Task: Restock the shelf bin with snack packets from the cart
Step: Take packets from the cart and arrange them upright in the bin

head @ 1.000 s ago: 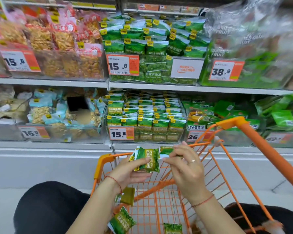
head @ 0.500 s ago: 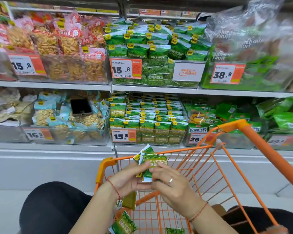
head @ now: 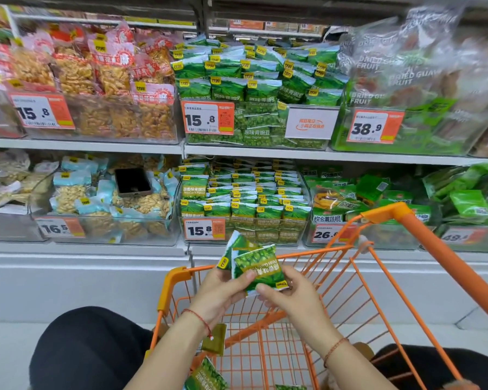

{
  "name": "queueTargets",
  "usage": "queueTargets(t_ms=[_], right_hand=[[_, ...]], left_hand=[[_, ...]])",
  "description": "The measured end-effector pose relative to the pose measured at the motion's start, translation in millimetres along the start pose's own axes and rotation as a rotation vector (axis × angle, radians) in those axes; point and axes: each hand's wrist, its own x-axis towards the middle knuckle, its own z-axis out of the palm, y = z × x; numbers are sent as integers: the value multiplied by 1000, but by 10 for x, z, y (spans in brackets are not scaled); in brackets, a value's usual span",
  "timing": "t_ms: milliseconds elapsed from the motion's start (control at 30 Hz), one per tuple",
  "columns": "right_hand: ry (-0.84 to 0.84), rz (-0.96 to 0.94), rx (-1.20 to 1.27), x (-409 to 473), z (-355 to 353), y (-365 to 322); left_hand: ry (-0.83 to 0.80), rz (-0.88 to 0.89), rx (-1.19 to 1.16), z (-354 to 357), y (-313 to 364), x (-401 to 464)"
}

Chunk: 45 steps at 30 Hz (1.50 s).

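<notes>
Both hands, left (head: 219,291) and right (head: 296,298), pinch green "Peas Garlic Flavor" packets (head: 255,264) over the orange cart (head: 406,220); the bin (head: 245,218) tag reads 15.8.

Snack packets (head: 258,267), centre of frame: glossy printed plastic film, green, with white crimped edges. Cart (head: 406,220), lower right: metal wire mesh with a smooth orange coating; the corner pieces look like moulded orange plastic. Shelf bin (head: 293,235), centre: clear rigid plastic, lightly reflective. Price tags (head: 207,118): matt paper cards, orange and white. Shelf (head: 82,142), left of centre: smooth pale painted metal edge. Dried fruit bags (head: 400,68), upper right: transparent, crinkled, shiny film. Phone (head: 132,181), middle left: glossy dark glass face. Wrist cords (head: 200,319), lower centre: thin red thread.
</notes>
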Motion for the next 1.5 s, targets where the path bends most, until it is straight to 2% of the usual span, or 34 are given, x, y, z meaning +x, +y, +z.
queueTargets(t_ms=[133,267,333,433,533,700,900,1033,1233,1300,1400,1500], right_hand=[[140,41,198,51,-87,2],[351,87,391,93,-216,-58],[456,134,521,131,-276,-49],[502,189,600,141,-332,-9],[499,255,574,130,-328,16],[378,416,509,146,-293,65],[153,378,287,118,-205,56],[66,336,260,98,-152,13],[23,293,202,77,-83,22],[65,303,198,81,-85,19],[99,305,154,91,-107,35],[43,257,54,64,-96,9]], left_hand=[[-12,7,9,-45,-38,27],[78,48,-36,-87,-8,52],[142,69,8,-104,-11,70],[186,99,121,-134,-40,96],[196,90,197,-128,-79,96],[121,27,187,-82,-117,77],[-22,24,352,-48,-143,36],[136,49,392,-75,-156,75],[151,154,510,-27,-149,45],[192,193,483,-63,-144,65],[242,174,266,-140,-125,107],[258,148,155,-78,-123,126]])
